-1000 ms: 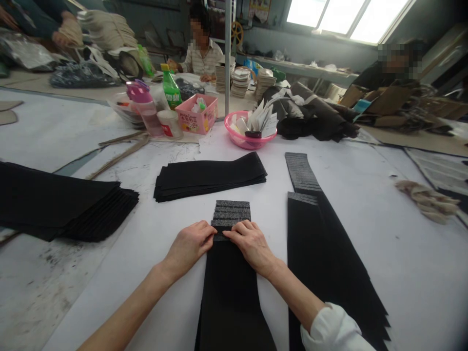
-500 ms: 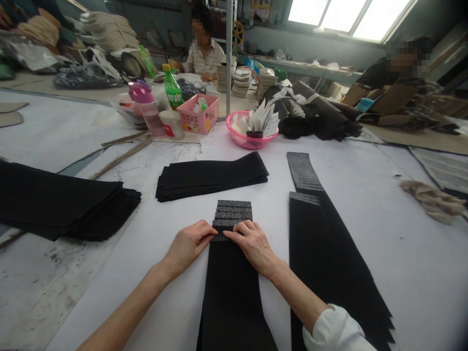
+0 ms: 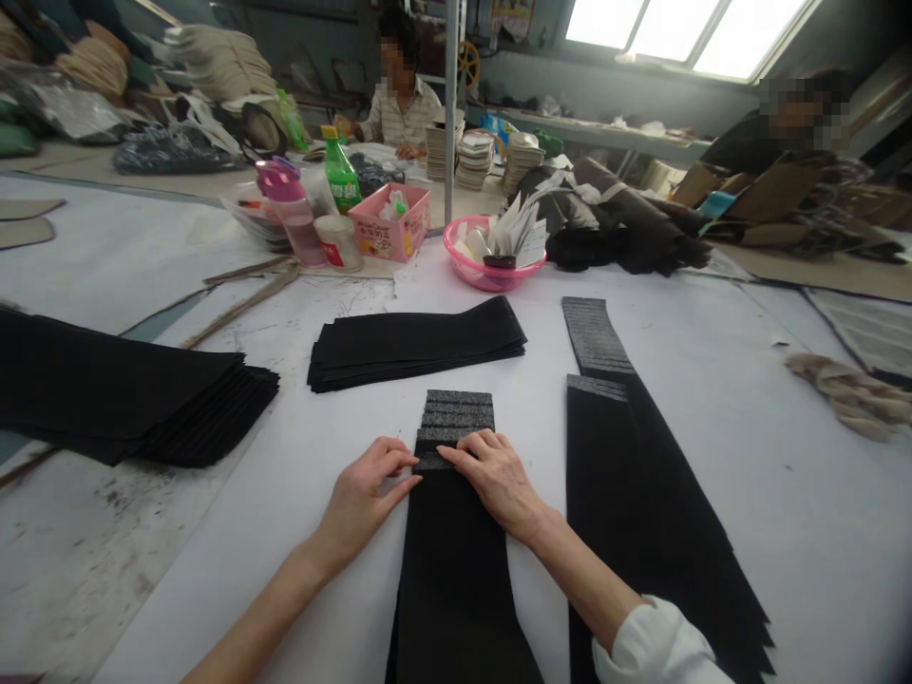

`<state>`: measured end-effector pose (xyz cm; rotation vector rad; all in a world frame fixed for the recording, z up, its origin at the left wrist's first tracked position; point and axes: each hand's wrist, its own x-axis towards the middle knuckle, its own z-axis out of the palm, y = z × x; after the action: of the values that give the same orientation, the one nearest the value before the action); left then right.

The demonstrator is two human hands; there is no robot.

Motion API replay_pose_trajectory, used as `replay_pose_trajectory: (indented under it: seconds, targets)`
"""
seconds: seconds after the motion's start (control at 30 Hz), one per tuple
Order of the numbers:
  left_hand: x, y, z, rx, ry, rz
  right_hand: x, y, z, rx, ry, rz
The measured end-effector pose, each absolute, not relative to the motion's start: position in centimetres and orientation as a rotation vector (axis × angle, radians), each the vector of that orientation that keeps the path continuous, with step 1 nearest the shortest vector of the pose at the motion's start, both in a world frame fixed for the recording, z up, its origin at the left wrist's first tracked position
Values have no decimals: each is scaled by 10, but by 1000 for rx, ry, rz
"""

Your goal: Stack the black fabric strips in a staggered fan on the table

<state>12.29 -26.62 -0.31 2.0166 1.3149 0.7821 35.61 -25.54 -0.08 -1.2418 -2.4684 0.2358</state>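
Observation:
A pile of long black strips (image 3: 456, 551) lies in front of me, with stepped grey speckled bands (image 3: 458, 408) at its far end. My left hand (image 3: 370, 489) is at the left edge of the pile. Its thumb and forefinger are apart beside the grey band, holding nothing. Across the right side of the same end rests my right hand (image 3: 495, 480), its fingers closed together on the top black strip and its thumb pointing left. The undersides of the right fingers are hidden.
Fanned black strips with grey ends (image 3: 627, 475) lie to the right. Other black stacks lie behind (image 3: 420, 342) and at left (image 3: 128, 389). Farther back stand a pink basin (image 3: 491, 271), a pink box (image 3: 391, 228) and bottles (image 3: 340, 171). A glove-like cloth (image 3: 845, 389) lies right. Two people sit beyond.
My left thumb and forefinger have parted and drawn slightly back from the strip, uncovering more of the grey band. My right hand stays nearly in place. The view has shifted slightly.

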Motion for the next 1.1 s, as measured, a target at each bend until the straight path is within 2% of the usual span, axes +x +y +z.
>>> replay_pose_trajectory:
  seconds: [0.17,0.4,0.57,0.67,0.97,1.1]
  targets:
    - [128,-280,-3,2326,1336,642,356,-255,-2,-1248,-2465,228]
    - [132,-283,-2,2405,1361,594,354,-257,-1,-1255,-2399,266]
    - [134,-284,0,2415,1367,567,358,-254,2,-1300,-2146,432]
    - [134,-283,1,2411,1372,549,364,-260,12,-1385,-2017,416]
    - [133,-271,9,2453,1385,318,362,-295,18,-1514,-2284,261]
    - [131,-267,15,2408,1381,329,363,-294,13,-1522,-2264,280]
